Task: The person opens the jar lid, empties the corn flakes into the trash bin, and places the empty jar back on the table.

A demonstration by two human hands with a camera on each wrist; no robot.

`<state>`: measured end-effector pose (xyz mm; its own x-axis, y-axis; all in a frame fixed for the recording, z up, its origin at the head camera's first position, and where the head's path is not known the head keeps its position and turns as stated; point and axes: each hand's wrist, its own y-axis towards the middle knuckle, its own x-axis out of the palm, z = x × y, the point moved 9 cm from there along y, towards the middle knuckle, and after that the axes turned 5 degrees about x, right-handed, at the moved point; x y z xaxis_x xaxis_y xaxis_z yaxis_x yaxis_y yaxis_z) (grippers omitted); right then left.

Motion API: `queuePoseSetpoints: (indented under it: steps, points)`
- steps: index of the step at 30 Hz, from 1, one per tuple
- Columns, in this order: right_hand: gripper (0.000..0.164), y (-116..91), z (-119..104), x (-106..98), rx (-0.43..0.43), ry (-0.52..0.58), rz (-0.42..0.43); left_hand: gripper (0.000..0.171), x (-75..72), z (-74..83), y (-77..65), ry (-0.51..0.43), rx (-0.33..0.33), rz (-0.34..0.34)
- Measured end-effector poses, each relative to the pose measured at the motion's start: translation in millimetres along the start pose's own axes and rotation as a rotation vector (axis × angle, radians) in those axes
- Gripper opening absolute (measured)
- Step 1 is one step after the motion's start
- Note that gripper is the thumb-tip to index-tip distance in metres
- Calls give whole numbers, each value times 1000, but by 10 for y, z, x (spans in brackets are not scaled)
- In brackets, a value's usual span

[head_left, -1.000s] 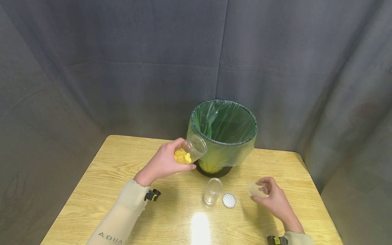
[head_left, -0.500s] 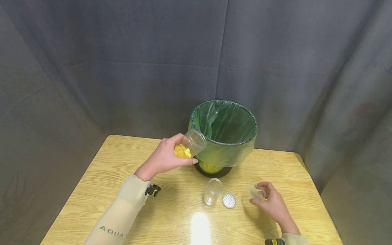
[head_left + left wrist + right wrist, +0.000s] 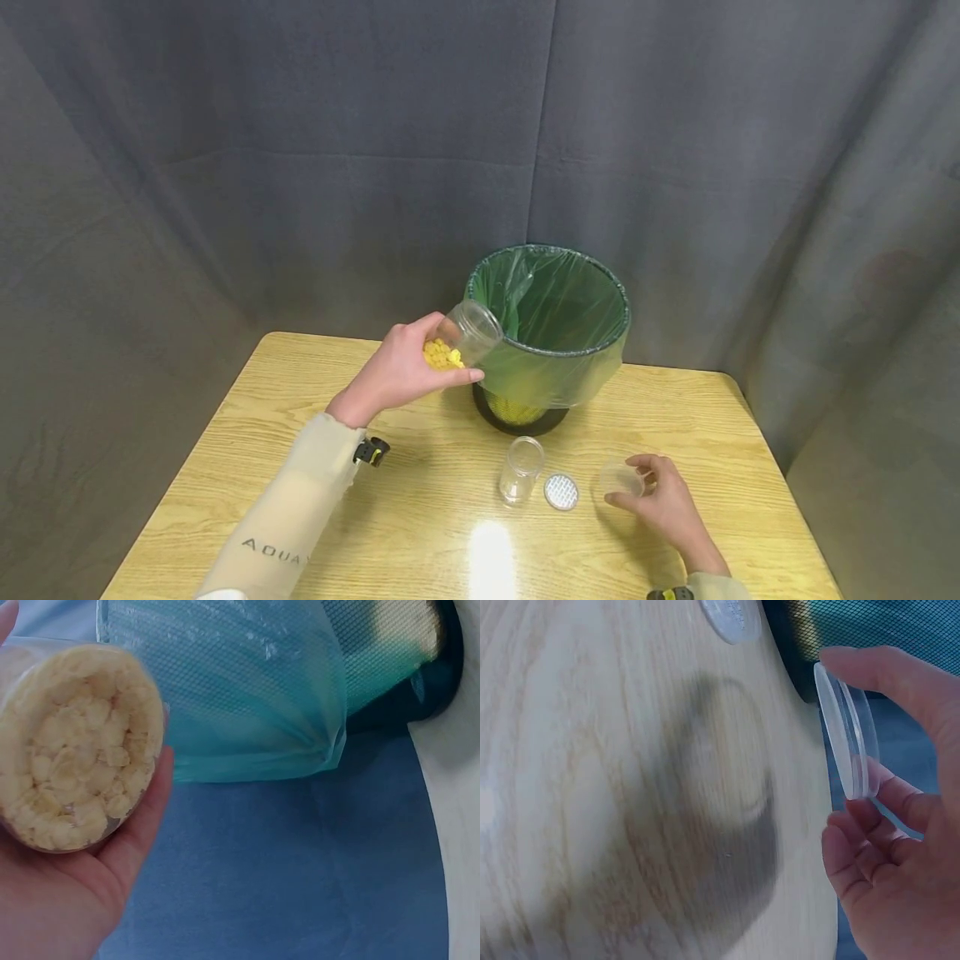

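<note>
My left hand grips a clear plastic jar, tilted with its open mouth up beside the bin's near left rim. Yellow flake-like pieces lie in its lower end; through its bottom in the left wrist view, the pale flakes fill the whole round. At the right, over the table, my right hand pinches a clear round lid by its edge. In the right wrist view the lid stands nearly edge-on between thumb and fingers.
A mesh waste bin with a green bag folded over its rim stands at the table's back. In front of it are another clear jar, upright, and a round white patterned disc. Grey curtains enclose the wooden table.
My left hand has risen toward the bin's rim with the jar, flakes still inside. My right hand has shifted slightly left and nearer with the lid, turning it a little.
</note>
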<state>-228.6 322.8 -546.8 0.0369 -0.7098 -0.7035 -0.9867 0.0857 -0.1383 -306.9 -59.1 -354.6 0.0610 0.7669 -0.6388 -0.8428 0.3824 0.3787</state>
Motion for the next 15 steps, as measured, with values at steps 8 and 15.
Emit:
queuePoseSetpoints:
  steps: [8,15]
  points:
    - [73,11,56,70,-5,1,-10,62,-97,19,107,54,11,-9]
    - [77,15,94,123,4,6,-25,63,-140,11,174,87,-11,-29]
